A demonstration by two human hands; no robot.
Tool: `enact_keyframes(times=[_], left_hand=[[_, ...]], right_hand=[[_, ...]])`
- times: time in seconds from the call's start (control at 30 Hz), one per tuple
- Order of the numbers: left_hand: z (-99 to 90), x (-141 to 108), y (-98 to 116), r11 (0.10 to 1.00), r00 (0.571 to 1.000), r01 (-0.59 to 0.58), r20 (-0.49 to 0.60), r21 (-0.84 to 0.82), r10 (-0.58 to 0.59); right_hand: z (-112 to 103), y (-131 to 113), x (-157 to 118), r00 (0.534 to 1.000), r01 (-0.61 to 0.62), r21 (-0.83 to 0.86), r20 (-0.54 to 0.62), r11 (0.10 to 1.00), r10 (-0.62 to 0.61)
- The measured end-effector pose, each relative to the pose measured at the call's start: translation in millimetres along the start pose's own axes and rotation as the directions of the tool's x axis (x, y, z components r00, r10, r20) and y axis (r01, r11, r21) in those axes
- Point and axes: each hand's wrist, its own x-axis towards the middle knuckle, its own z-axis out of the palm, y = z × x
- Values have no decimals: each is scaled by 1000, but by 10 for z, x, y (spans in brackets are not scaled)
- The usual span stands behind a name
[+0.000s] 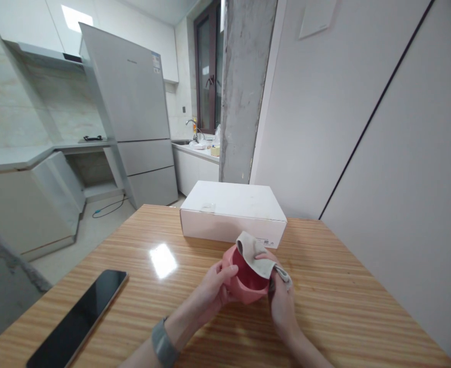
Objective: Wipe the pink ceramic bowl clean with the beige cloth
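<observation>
The left hand holds a red bowl by its side, fingers wrapped around it, just above the wooden tabletop. The right hand pinches a gray cloth that hangs over the bowl's rim. A white box sits just behind. A dark phone lies far to the left.

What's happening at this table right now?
A person sits at a wooden table holding a small red bowl tilted toward them. The left hand steadies the bowl's side, while the right hand presses a grey cloth over its rim and into the inside. Behind the bowl lies a closed white cardboard box, and a dark smartphone rests face up near the table's left edge. A kitchen with a fridge is in the background.
</observation>
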Motion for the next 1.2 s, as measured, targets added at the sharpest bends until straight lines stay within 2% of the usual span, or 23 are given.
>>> enact_keyframes(times=[0.07, 0.13, 0.3, 0.43, 0.5, 0.57, 0.73, 0.87, 0.97, 1.07, 1.13, 1.2], left_hand=[[29, -20, 21, 1000, 999, -17, 46, -5, 17], [28, -22, 40, 1000, 998, 28, 62, -10, -27], [-82, 19, 49, 962, 965, 261, -14, 82, -261], [-131, 27, 15, 945, 948, 317, -56, 83, -313], [-126, 30, 0, 954, 952, 295, -100, 63, -288], [-116, 40, -11, 967, 962, 246, -141, 62, -236], [-102, 70, -10, 999, 981, 15, -195, 46, -6], [-34, 45, 15, 998, 975, -57, -214, 39, 64], [43, 21, 22, 986, 969, -120, -205, 117, 142], [76, 33, 20, 930, 931, -228, -214, 288, 295], [55, 53, 26, 895, 897, -235, -269, 379, 350], [10, 68, 46, 880, 877, -195, -325, 434, 354]], right_hand=[[19, -13, -21, 999, 20, -14, -45, 1000, -20], [9, -54, 9, 999, 21, -32, -26, 999, -22], [-77, -138, 160, 987, -136, -48, 77, 990, 140], [-118, -170, 237, 956, -197, -42, 214, 979, 202], [-121, -184, 250, 942, -190, -32, 277, 981, 191], [-107, -175, 225, 952, -136, -25, 273, 990, 137], [26, 2, -34, 997, 34, -100, 67, 994, -28], [116, 126, -179, 997, 75, -125, -5, 989, -76], [92, 119, -131, 998, -29, -31, -59, 999, 27], [44, 50, -31, 979, -159, 111, -111, 981, 171], [26, -5, 24, 970, -199, 178, -102, 964, 219], [11, -39, 65, 965, -238, 209, -59, 948, 256]])
